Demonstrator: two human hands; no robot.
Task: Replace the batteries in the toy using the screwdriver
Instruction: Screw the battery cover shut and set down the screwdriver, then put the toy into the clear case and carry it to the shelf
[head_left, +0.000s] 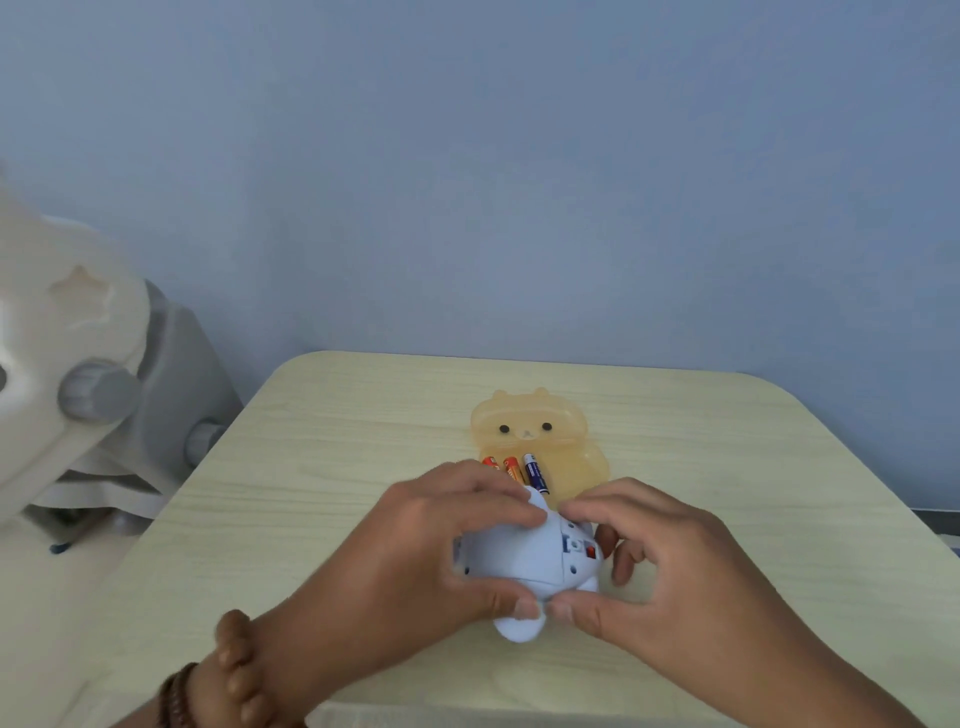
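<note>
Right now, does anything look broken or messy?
Nothing looks broken or spilled. The left hand and right hand hold the blue toy underside up; three batteries lie side by side on the orange bear tray. No screwdriver is in view.

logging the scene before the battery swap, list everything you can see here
toy: one, light blue, held over the table's near middle
switch: one, red, on the toy's upturned side
batteries: three visible, two orange, one blue and white, lying on the case behind the toy
case: one, translucent orange, bear-shaped, on the table behind the hands
table: one, pale wood
wall: blue, behind the table
white and grey object: one, left of the table, too blurred to identify
screwdriver: none in view
bracelets: two, brown beads, left wrist
left hand: curled round the toy
right hand: curled round the toy
</note>
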